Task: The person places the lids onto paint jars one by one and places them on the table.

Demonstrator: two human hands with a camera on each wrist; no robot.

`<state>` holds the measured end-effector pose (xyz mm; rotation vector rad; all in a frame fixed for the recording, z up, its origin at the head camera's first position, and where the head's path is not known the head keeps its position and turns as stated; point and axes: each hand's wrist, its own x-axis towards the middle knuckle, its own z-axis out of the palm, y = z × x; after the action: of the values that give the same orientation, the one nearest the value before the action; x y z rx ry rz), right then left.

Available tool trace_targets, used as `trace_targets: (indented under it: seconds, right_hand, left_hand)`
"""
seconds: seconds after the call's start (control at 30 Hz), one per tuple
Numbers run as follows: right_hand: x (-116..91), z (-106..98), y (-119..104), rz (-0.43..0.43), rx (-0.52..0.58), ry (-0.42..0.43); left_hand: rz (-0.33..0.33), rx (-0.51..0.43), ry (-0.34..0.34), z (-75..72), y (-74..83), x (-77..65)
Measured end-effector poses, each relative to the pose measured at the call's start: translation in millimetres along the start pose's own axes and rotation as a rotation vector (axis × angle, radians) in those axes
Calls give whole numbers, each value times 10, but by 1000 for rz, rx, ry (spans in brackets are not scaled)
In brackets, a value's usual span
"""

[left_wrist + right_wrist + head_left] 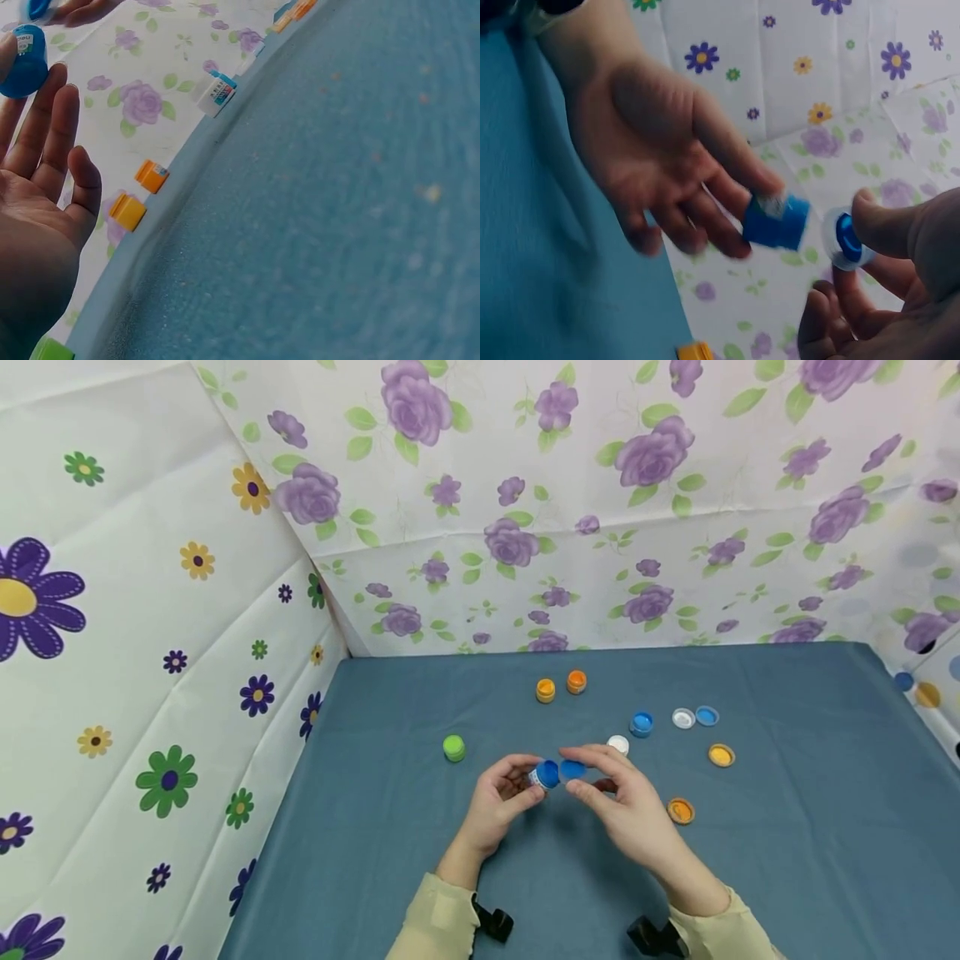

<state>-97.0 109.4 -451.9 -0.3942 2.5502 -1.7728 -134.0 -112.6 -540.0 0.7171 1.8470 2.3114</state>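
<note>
My left hand [489, 806] holds a small blue paint pot [547, 774] between thumb and fingers, tilted with its opening toward the right. A pale label shows on the pot's side in the left wrist view. Just right of the opening, my right hand [633, 810] pinches a round blue lid [572, 770] by its edge. In the right wrist view a narrow gap separates the lid [847, 240] from the pot [776, 222]. Both hands are raised over the cloth, and the lid's inner side shows blue paint within a clear rim.
Beyond the hands stand a yellow pot [545, 692], an orange pot [576, 682] and a blue pot [641, 725]. A green pot [453, 748] is at left. Right lie a white lid [683, 718], blue lid [707, 716], yellow lid [722, 755] and orange lid [681, 811].
</note>
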Motion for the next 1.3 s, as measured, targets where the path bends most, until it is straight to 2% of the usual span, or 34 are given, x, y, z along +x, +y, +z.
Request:
trace_targets:
  seconds: [0.23, 0.5, 0.83, 1.03, 1.3]
  right_hand:
    - [85, 148, 32, 7, 55, 2]
    - [66, 150, 82, 29, 13, -58]
    - [38, 117, 53, -111, -170, -56]
    - [25, 120, 33, -148, -205, -27]
    - [14, 106, 39, -193, -234, -33]
  left_hand:
    - [-8, 32, -28, -16, 0, -4]
    - [-31, 35, -22, -10, -12, -17]
    - [-25, 6, -41, -22, -13, -26]
    - [-23, -3, -34, -18, -9, -19]
    - [-8, -4, -43, -16, -4, -17]
